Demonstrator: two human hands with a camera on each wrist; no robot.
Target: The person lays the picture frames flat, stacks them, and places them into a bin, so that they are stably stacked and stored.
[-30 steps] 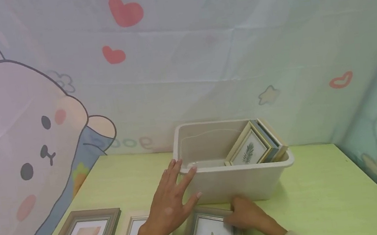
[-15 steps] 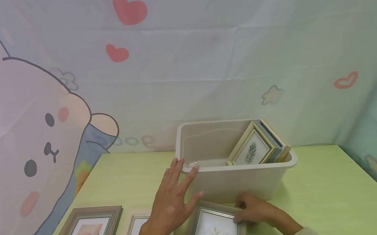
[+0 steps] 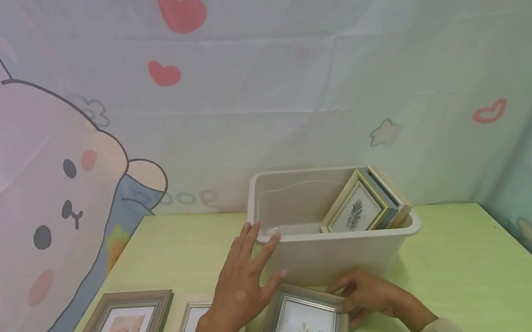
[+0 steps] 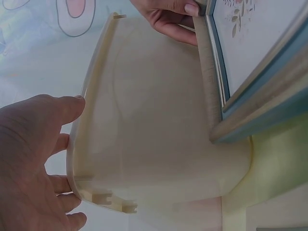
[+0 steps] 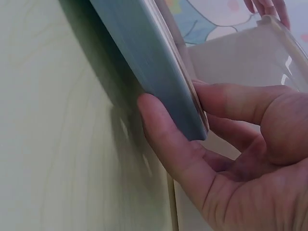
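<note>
In the head view, my right hand (image 3: 374, 296) pinches the upper right edge of a grey-brown picture frame (image 3: 275, 320) with a leafy print. The right wrist view has this picture frame's blue-grey side (image 5: 159, 62) between thumb and fingers, that edge raised off the table. My left hand (image 3: 238, 285) rests with spread, fairly straight fingers at the front left rim of a cream plastic bin (image 3: 328, 263). The left wrist view shows left fingertips (image 4: 72, 108) at the bin's rim. Several picture frames (image 3: 356, 213) lean together inside the bin's right end.
A larger brown picture frame (image 3: 100, 314) with a flower print lies at the left of the green table (image 3: 464, 274). Beside it is a cream picture frame (image 3: 189, 314), partly hidden by my left forearm. A cartoon-printed cloth (image 3: 286, 86) hangs behind the table.
My right hand has shifted slightly right, its fingers now spread around the picture frame's corner, and that side has tilted up. The left hand stays at the bin's rim.
</note>
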